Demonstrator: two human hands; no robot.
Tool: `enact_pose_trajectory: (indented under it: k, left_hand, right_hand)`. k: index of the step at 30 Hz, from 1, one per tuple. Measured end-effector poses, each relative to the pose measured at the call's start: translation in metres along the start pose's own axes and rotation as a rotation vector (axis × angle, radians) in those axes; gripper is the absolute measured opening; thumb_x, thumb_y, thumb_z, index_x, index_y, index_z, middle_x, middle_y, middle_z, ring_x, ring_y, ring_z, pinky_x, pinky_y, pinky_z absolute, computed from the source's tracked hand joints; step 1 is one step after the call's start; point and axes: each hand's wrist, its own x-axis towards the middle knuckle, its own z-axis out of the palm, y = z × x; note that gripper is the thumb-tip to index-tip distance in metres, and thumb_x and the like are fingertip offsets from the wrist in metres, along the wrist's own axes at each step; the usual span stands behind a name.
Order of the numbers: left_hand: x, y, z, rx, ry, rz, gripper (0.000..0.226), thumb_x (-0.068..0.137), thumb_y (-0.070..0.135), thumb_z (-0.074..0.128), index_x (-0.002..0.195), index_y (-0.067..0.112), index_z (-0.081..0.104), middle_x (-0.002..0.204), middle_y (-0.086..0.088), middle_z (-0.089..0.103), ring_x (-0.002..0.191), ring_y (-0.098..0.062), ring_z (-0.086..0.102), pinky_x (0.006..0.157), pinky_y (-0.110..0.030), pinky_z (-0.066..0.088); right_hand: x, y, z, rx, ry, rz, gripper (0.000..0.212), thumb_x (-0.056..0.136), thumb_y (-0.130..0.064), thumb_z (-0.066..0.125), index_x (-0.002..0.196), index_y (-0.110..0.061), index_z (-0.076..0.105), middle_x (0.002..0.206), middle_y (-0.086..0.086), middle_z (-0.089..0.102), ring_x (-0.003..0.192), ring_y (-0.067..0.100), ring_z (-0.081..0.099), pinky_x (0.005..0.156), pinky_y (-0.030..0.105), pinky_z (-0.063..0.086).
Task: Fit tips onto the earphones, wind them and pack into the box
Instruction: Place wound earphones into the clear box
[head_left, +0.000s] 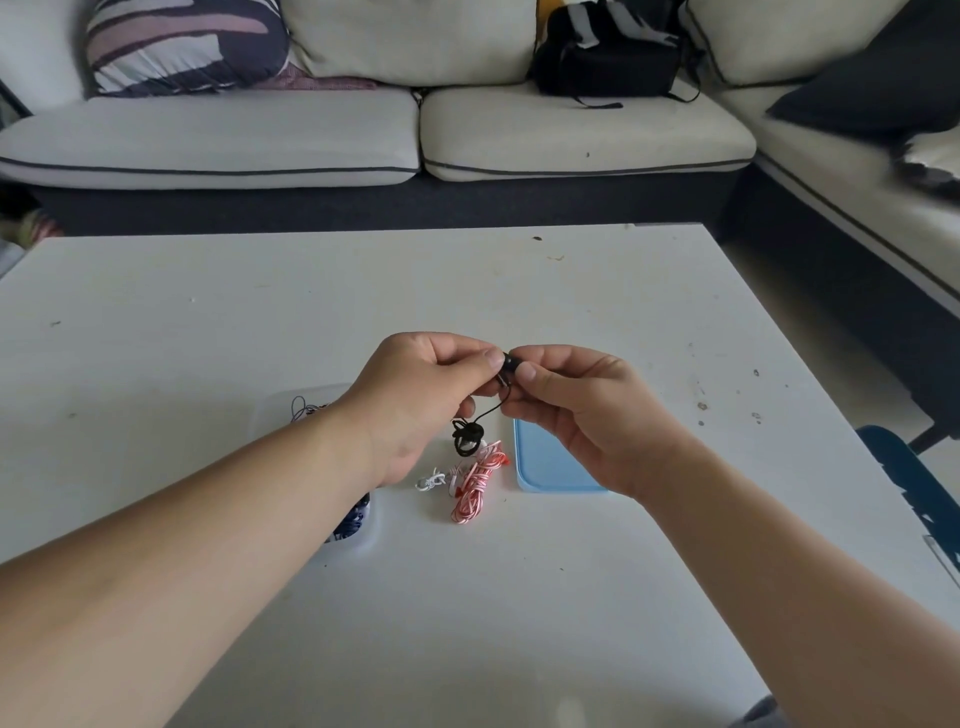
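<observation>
I have the black earphone (508, 362) pinched between the fingers of my left hand (431, 395) and right hand (571, 415), just above the counter (623, 312), its cord (480, 415) dangling. The tip itself is too small for me to see. I'd steady the bud with one hand and press the tip on squarely, with a gentle twist.

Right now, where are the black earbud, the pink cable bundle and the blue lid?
black earbud (507, 362): head view, its dark body
pink cable bundle (475, 488): head view, middle of coil
blue lid (545, 467): head view, bare top

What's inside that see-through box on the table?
In the clear box, coiled dark blue wires show at the near end, thin purplish loops at the far end. The left forearm covers everything between.
</observation>
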Motion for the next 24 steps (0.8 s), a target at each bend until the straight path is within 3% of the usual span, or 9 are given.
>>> enact_pose_trajectory:
  k: [6, 10, 13, 17, 24]
  left_hand:
    - [0.000, -0.002, 0.001, 0.023, -0.017, -0.038, 0.012, 0.096, 0.024, 0.072, 0.096, 0.018, 0.082, 0.093, -0.006, 0.080, 0.087, -0.018, 0.067, 0.070, -0.030, 0.047]
    - [-0.004, 0.000, 0.001, 0.130, -0.041, 0.031, 0.013, 0.098, 0.024, 0.070, 0.095, 0.023, 0.082, 0.082, 0.007, 0.077, 0.076, -0.007, 0.065, 0.070, -0.027, 0.048]
    - [-0.005, 0.001, 0.000, 0.186, -0.059, 0.053, 0.014, 0.098, 0.026, 0.069, 0.094, 0.026, 0.082, 0.080, 0.005, 0.076, 0.072, -0.011, 0.058, 0.071, -0.029, 0.049]
    - [-0.007, 0.004, -0.001, 0.206, -0.079, 0.056, 0.014, 0.099, 0.024, 0.069, 0.095, 0.024, 0.082, 0.075, 0.008, 0.074, 0.062, -0.002, 0.058, 0.069, -0.025, 0.049]
    - [-0.009, 0.005, -0.002, 0.214, -0.126, 0.049, 0.014, 0.098, 0.021, 0.070, 0.092, 0.024, 0.083, 0.074, 0.006, 0.073, 0.062, -0.003, 0.058, 0.067, -0.024, 0.047]
  right_hand:
    - [0.000, -0.001, -0.001, -0.024, 0.004, 0.006, 0.013, 0.093, 0.006, 0.062, 0.104, 0.007, 0.070, 0.086, 0.019, 0.072, 0.088, 0.033, 0.072, 0.077, 0.031, 0.063]
    - [0.000, -0.002, -0.001, -0.061, 0.000, 0.007, 0.011, 0.092, 0.006, 0.063, 0.100, 0.005, 0.072, 0.084, 0.019, 0.072, 0.084, 0.030, 0.071, 0.077, 0.031, 0.063]
    - [0.000, -0.002, -0.003, -0.084, -0.007, 0.009, 0.011, 0.092, 0.007, 0.064, 0.100, 0.006, 0.072, 0.084, 0.019, 0.073, 0.081, 0.028, 0.072, 0.077, 0.031, 0.063]
    - [0.000, -0.004, -0.006, -0.073, -0.014, 0.029, 0.012, 0.090, 0.007, 0.065, 0.098, 0.005, 0.073, 0.084, 0.020, 0.073, 0.077, 0.026, 0.073, 0.074, 0.031, 0.063]
    - [-0.003, -0.008, -0.012, -0.119, -0.068, 0.063, 0.012, 0.089, 0.006, 0.064, 0.096, 0.002, 0.073, 0.080, 0.016, 0.073, 0.070, 0.021, 0.072, 0.072, 0.030, 0.062]
